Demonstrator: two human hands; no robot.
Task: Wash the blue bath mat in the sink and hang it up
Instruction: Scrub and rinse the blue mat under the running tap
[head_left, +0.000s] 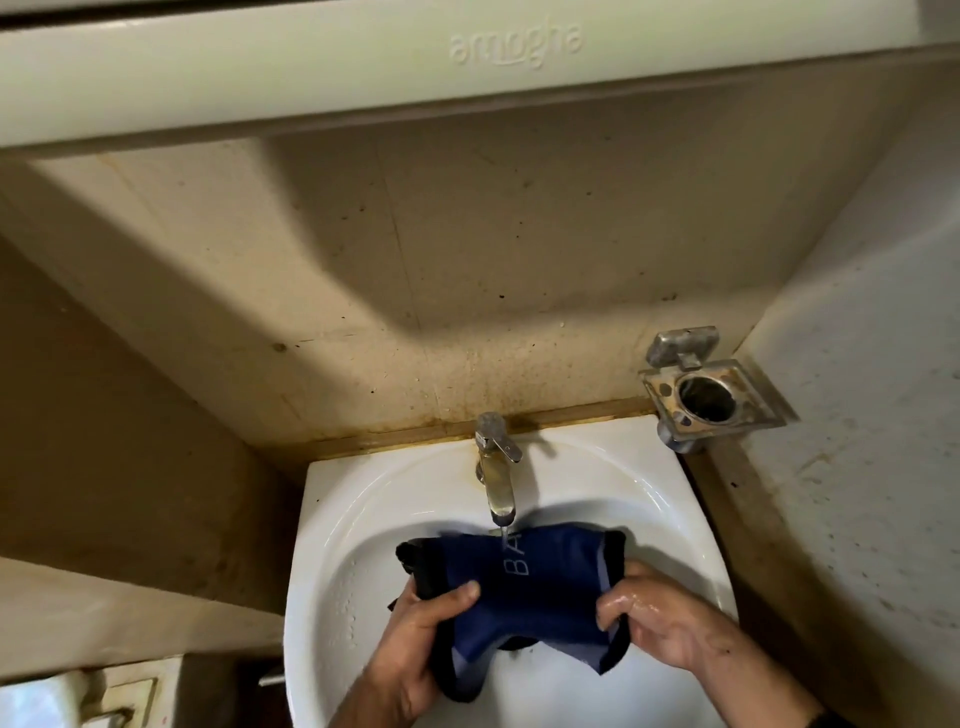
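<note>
So the blue bath mat (519, 587) is bunched up over the white sink (332, 545), right under the faucet (496, 467), and a thin stream of water (504, 535) hits its top edge next to the white letters "BA". The left hand (415, 639) has its fingers clamped on the mat's left side, thumb on top. The right hand (660, 618), wet and shiny, grips the right side by the dark border. A grimy metal holder (711, 395) sits on the wall to the right.

Glossy white ceramic sink (332, 525); tarnished metal tap (496, 467); wet blue cloth mat (524, 597).
</note>
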